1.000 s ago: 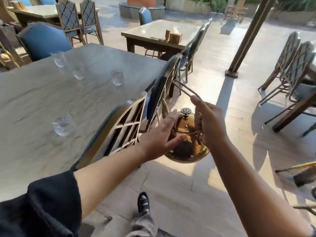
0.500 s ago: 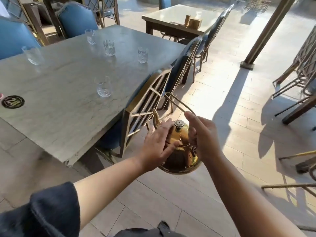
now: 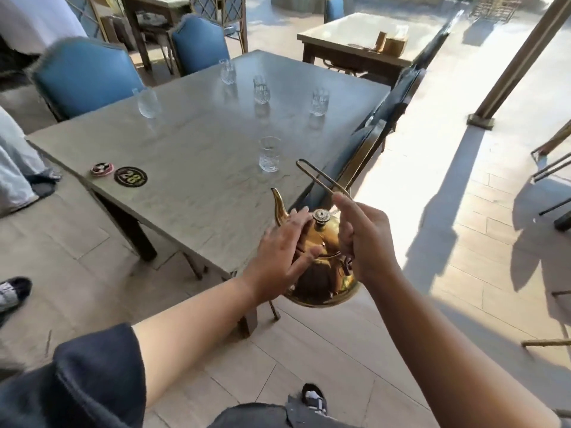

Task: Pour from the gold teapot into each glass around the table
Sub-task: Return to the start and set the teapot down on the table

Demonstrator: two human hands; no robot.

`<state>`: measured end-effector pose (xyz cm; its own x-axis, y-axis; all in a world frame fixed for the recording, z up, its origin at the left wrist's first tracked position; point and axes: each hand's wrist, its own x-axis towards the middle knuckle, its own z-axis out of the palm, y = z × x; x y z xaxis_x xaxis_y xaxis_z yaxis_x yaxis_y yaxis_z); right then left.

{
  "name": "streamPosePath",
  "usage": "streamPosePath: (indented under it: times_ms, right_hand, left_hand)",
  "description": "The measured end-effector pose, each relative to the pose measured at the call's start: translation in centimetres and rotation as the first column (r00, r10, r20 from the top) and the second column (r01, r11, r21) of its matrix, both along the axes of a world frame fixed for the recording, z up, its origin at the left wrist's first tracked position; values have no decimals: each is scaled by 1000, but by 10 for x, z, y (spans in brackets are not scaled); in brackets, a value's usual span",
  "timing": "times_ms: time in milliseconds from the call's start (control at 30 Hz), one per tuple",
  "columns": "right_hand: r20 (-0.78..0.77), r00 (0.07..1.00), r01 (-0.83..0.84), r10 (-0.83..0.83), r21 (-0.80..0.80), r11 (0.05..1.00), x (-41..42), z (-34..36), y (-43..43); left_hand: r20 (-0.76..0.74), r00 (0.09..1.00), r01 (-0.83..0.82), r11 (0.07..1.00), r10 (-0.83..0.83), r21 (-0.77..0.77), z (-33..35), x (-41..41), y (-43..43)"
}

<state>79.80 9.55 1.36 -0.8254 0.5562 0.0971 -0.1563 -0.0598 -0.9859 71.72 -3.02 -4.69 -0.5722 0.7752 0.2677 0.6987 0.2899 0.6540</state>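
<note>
The teapot [image 3: 324, 236] is now held over the table's [image 3: 191, 196] near corner, spout toward the nearest glass [image 3: 269, 154]; half a second ago it hung over the floor beside the chair [image 3: 364, 162]. Right hand [image 3: 366, 242]: grip clamped round the handle. Left hand [image 3: 278, 251]: fingers straight, flat on the teapot's shoulder. Count: glasses 5, upright, unchanged. Coasters [image 3: 130, 176] 2, at the left edge; earlier 1 showed.

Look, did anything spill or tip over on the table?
No, nothing stands out. The nearest glass and the four beyond it stand upright on the table, with no puddle visible. The right hand holds the gold teapot; the left hand rests on it.
</note>
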Motion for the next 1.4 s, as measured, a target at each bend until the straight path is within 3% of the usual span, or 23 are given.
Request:
streamPosePath:
  times_ms: [467,767,1133,1400]
  right_hand:
    - [-35,980,-197,197,-14,980,-165,-3,-34]
    - [-11,986,-167,167,-1,986,-277,-3,-33]
    - [0,993,121,-121,-4,993,-409,-29,-64]
    - [-30,969,246,-247,-13,969,-486,-27,-70]
  left_hand:
    - [-7,991,-134,989,134,55,5,-147,-46]
    - [1,985,-170,985,170,36,0,-257,-45]
    - [49,994,100,995,-100,3,-18,-422,-59]
    - [-2,961,276,960,-277,-49,-9,-518,-56]
